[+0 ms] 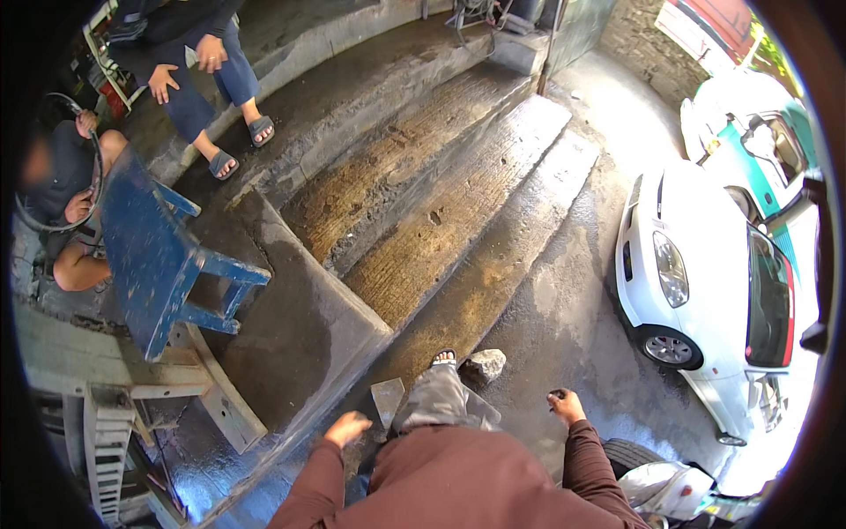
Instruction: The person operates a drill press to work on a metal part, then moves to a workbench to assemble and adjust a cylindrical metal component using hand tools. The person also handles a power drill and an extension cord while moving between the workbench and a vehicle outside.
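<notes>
My left hand (348, 428) hangs at my left side, its fingers loosely stretched out and nothing seen in them. Near it, a flat grey slab (388, 401) lies on the ground beside my leg. My right hand (567, 406) is held out at my right side, fingers curled in. Something small and dark shows at its fingertips, too small to name. A pale rock (484, 365) rests on the wet ground by my sandaled foot (444, 357), apart from both hands.
Wet concrete steps (441, 216) rise ahead-left. A blue wooden stool (159, 256) stands on the left ledge. One person sits holding a black ring-shaped hoop (62, 225); another sits in sandals (223, 165). A white car (696, 273) and a tire (630, 454) are on the right.
</notes>
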Demonstrator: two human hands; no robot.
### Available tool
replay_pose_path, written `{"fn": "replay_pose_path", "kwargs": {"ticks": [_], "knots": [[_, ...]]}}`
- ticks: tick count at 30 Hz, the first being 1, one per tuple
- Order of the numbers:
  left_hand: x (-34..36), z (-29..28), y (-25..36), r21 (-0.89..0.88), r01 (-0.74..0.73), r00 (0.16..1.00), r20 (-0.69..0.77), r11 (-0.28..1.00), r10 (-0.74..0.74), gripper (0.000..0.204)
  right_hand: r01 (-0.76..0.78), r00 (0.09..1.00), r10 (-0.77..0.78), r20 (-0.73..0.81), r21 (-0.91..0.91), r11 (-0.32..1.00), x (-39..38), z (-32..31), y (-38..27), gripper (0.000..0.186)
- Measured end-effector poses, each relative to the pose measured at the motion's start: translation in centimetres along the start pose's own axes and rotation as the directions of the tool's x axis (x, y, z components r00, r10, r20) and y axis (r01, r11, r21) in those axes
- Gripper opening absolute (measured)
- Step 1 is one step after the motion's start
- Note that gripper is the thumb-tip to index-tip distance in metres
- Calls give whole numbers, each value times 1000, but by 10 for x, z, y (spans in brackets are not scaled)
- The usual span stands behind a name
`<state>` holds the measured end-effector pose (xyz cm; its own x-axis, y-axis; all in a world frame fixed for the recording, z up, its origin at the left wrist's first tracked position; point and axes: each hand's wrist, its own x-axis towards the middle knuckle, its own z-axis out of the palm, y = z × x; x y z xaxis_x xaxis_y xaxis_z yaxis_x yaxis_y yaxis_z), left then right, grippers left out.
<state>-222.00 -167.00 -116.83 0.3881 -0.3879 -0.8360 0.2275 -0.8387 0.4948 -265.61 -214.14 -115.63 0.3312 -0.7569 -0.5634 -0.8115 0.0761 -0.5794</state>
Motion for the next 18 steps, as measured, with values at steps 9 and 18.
{"fn": "replay_pose_path", "kwargs": {"ticks": [9,18], "knots": [[168,-40,458,154,-555,828,3,818,561,54,-534,833,546,95,-120,837,118,-54,-23,29],[259,-158,528,216,112,971,-230,970,-61,59,-170,851,356,386,-440,882,425,-99,-282,30]]}}
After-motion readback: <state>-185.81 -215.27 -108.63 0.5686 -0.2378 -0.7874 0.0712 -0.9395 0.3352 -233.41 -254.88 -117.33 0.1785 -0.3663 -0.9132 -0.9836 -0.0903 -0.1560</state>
